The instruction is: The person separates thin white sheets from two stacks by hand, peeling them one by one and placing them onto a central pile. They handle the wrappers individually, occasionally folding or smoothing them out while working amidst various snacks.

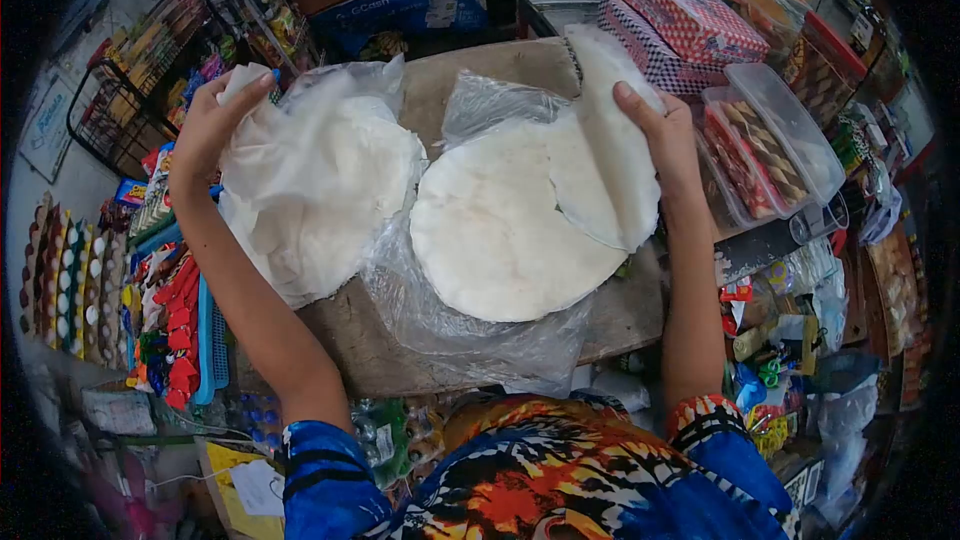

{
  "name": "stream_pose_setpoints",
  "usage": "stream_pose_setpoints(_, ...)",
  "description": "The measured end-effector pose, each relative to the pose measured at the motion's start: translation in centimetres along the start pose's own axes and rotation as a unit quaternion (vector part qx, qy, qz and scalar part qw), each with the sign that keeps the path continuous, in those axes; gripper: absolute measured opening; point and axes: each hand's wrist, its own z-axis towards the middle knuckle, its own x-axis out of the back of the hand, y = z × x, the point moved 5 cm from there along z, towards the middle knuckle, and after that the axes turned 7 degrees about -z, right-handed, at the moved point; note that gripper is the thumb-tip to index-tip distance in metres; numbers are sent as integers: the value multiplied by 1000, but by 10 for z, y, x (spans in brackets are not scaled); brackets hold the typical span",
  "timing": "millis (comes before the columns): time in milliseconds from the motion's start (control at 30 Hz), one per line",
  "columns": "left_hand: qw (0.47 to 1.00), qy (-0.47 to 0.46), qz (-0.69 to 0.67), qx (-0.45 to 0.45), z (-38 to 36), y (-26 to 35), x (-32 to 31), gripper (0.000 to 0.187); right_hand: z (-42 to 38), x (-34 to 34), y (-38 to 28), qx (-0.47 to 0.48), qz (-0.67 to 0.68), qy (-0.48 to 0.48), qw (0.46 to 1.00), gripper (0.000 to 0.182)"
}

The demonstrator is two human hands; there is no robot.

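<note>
Head view, looking down on the counter: two piles of thin, round white sheets lie side by side on crumpled clear plastic. The left hand is closed on a bunched sheet at the far left edge of the left pile, pinching it between thumb and fingers; the remainder drapes in loose folds across that pile. The right hand grips a lifted sheet by its right side, thumb uppermost, its lower part curling over the right pile. Such edge grips probably spare the thin material from tearing, and the plastic presumably serves as a clean layer between sheets and board. The spacing of the piles seems to give each hand its own working area. Beyond the right hand stand checkered boxes and a clear container of rolled sticks, perhaps set aside to leave the middle free for the wide sheets.
</note>
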Motion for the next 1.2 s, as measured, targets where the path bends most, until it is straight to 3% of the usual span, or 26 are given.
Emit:
stream_pose_setpoints(33,1000,2,-1,1,5,-4,2,41,-2,-7,0,1,0,-2,1000,27)
stream_pose_setpoints(67,966,122,217,-63,4,3,6,48,-5,-14,1,2,-8,-22,1000,28)
stream_pose_setpoints(100,868,233,420,-122,0,15,7,55,-8,-21,2,4,-15,-40,999,29)
stream_pose_setpoints(133,867,260,419,-68,0,12,9,62,-10,-25,2,-10,-45,-52,998,30)
stream_pose_setpoints(167,867,259,419,-70,-3,21,3,62,-11,-28,3,-10,-44,-51,998,30)
stream_pose_setpoints(233,933,219,240,-157,-7,40,-10,67,-14,-39,7,-16,-36,-88,995,31)
stream_pose_setpoints(300,955,168,179,-164,-8,50,-31,70,-21,-44,1,-23,-34,-109,993,32)
stream_pose_setpoints(333,967,59,111,-223,-11,57,-56,71,-22,-47,0,-16,-21,-143,989,31)
stream_pose_setpoints(367,959,-50,40,-277,-16,65,-81,72,-24,-51,-2,-9,-8,-177,984,31)
stream_pose_setpoints(433,926,-215,42,-307,-30,76,-131,76,-27,-52,0,-9,4,-189,982,32)
stream_pose_setpoints(500,878,-283,-21,-385,-46,81,-177,67,-30,-51,-1,-4,31,-245,969,36)
stream_pose_setpoints(533,879,-281,-23,-385,-49,86,-188,67,-28,-47,3,-5,28,-246,969,36)
stream_pose_setpoints(600,892,-398,-23,-212,-54,78,-215,51,-29,-44,5,28,84,-306,948,41)
stream_pose_setpoints(633,892,-399,-26,-211,-59,80,-215,51,-27,-40,8,26,82,-306,948,41)
stream_pose_setpoints(700,901,-358,-176,-168,-65,95,-198,38,-27,-41,-2,-11,212,-220,952,43)
stream_pose_setpoints(733,914,-331,-133,-193,-61,99,-186,33,-37,-45,-16,-35,298,-192,934,42)
stream_pose_setpoints(767,911,-303,-230,-161,-63,101,-178,30,-21,-35,3,-10,313,-216,925,39)
stream_pose_setpoints(833,928,-214,-271,-142,-53,96,-166,30,-12,-38,12,-98,330,-212,915,39)
stream_pose_setpoints(900,942,-192,-230,-151,-39,83,-165,33,-11,-41,13,-155,327,-176,915,40)
stream_pose_setpoints(967,976,-171,-120,-54,-17,44,-176,50,-4,-40,23,-210,321,-142,912,41)
stream_pose_setpoints(1033,969,-128,88,-190,13,-10,-190,58,13,-25,42,-137,123,-89,979,35)
stream_pose_setpoints(1067,966,-193,122,-125,26,-42,-198,62,15,-13,37,-52,-67,-87,993,31)
stream_pose_setpoints(1100,966,-192,120,-128,25,-40,-200,62,9,-13,34,-74,-86,-61,992,26)
stream_pose_setpoints(1167,958,-237,121,-104,19,-42,-205,61,11,-11,36,-30,-148,-95,984,35)
stream_pose_setpoints(1200,960,-226,107,-125,19,-39,-202,53,11,-9,39,-33,-145,-96,984,35)
